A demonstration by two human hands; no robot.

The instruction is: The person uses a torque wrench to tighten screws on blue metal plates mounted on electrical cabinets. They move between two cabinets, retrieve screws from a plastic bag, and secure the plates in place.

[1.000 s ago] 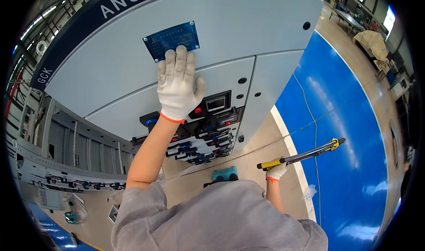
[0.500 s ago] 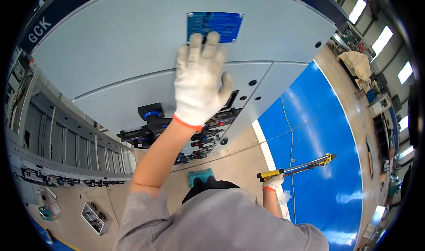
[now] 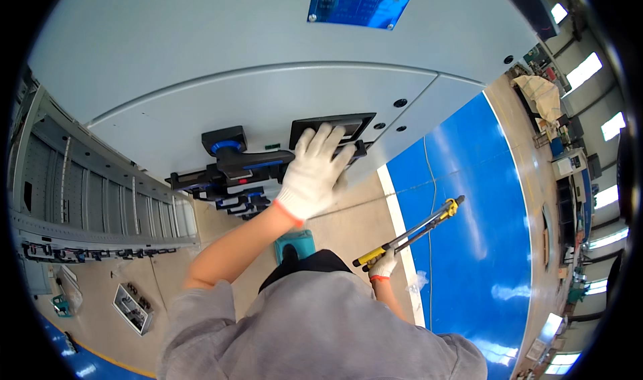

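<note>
My left hand [image 3: 313,172], in a white knit glove with an orange cuff, reaches up to the grey cabinet front [image 3: 221,99]. Its fingers are stretched out over the lower edge of a black rectangular frame [image 3: 305,131]; whether they touch it I cannot tell. Beside it on the left is a black rotary handle with a blue ring [image 3: 228,145]. My right hand [image 3: 383,265], gloved too, hangs low on the right. It is closed around the yellow-and-black grips of a long two-handled tool [image 3: 422,227] with grey shafts and a yellow head.
A blue plate [image 3: 362,2] is fixed higher on the cabinet. Open metal cabinet frames [image 3: 74,172] stand at left. Below lie a teal step [image 3: 296,246] and a box of parts [image 3: 132,309]. A cable [image 3: 432,246] runs over the blue floor [image 3: 469,179].
My left hand has come down from just below the blue plate to the black frame. The long-handled tool has swung further upright in my right hand. The view has shifted lower on the cabinet.
</note>
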